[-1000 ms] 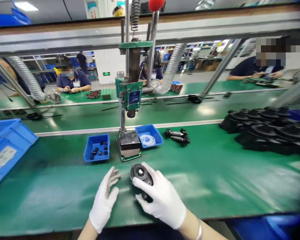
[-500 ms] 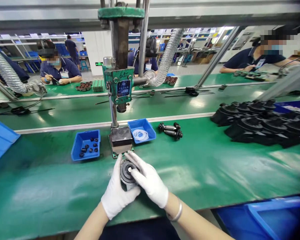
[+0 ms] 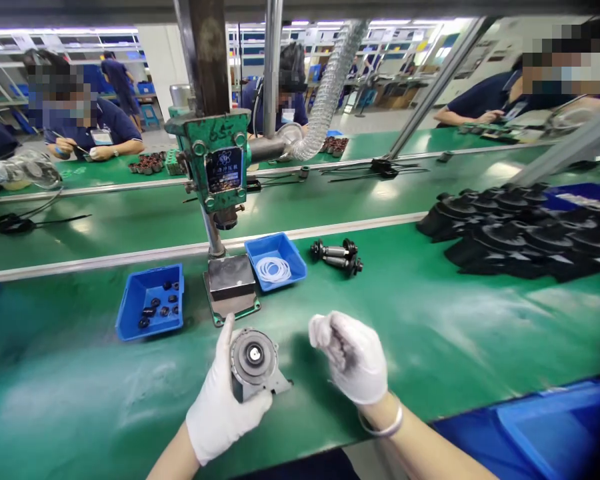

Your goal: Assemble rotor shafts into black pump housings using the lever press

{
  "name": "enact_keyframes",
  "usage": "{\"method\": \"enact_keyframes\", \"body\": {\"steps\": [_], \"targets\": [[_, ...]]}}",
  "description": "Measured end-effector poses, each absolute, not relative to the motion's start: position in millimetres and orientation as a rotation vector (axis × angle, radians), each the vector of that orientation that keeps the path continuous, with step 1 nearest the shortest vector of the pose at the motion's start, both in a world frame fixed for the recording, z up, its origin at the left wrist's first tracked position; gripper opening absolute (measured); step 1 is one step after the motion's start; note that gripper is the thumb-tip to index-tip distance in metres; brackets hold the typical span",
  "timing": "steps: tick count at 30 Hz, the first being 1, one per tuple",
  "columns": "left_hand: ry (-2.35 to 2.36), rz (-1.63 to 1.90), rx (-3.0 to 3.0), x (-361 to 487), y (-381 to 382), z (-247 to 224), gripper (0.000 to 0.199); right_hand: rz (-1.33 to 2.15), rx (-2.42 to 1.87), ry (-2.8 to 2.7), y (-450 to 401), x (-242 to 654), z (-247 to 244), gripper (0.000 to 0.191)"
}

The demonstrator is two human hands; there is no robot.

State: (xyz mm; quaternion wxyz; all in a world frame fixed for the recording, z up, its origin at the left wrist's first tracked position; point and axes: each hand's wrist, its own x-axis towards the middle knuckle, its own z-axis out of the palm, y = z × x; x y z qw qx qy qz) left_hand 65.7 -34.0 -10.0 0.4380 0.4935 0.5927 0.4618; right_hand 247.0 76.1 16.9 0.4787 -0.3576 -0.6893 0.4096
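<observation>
My left hand [image 3: 225,403], in a white glove, holds a round grey motor part [image 3: 255,363] with a metal bracket at the bench's front. Its fingers and thumb wrap round the left and lower sides. A dark ring surrounds a bright centre on top of the part. To the right, my right hand [image 3: 353,357] is raised apart from it, gloved fingers curled together; whether something small is inside is hidden. Behind the part stands a green press [image 3: 220,160] over a black metal block [image 3: 231,275].
A blue bin of small black parts [image 3: 153,300] lies left of the press, a blue bin of white rings [image 3: 275,261] right. Beyond are black shaft parts [image 3: 337,253] and several black housings [image 3: 525,233]. People [image 3: 100,127] work across the bench.
My right hand has come off the round part and moved right, its fingers now curled. My left hand still holds the part, whose bracket shows more. The camera view has shifted.
</observation>
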Motion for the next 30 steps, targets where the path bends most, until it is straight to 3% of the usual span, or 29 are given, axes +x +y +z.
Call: {"method": "enact_keyframes", "body": {"steps": [3, 6, 10, 15, 22, 26, 30], "targets": [[1.487, 1.148, 1.274, 61.6, -36.5, -21.8, 0.104, 0.849, -0.998, -1.802, 110.6, 255.8, 33.4, 0.039], [1.468, 1.181, 1.337, 59.5, -38.8, -34.9, 0.098, 0.327, -0.988, -2.334, 159.1, 241.1, 47.7, 0.021], [1.455, 1.188, 1.319, 61.0, -40.7, -42.8, 0.099, -0.068, -0.747, -2.897, 213.9, 208.0, 45.0, 0.022], [1.495, 1.167, 1.258, 63.1, -41.3, -44.4, 0.102, -0.034, -0.569, -3.064, 238.4, 185.0, 33.4, 0.012], [1.499, 1.154, 1.309, 60.3, -41.0, -46.5, 0.097, 0.135, -0.723, -2.95, 242.5, 191.5, 41.2, 0.012], [1.507, 1.185, 1.293, 60.2, -41.3, -48.6, 0.1, 0.23, -0.799, -2.869, 241.0, 196.6, 53.4, 0.006], [1.354, 1.307, 1.376, 55.7, -42.6, -43.4, 0.096, 0.292, -0.856, -2.688, 215.9, 204.5, 79.1, 0.012]]}}
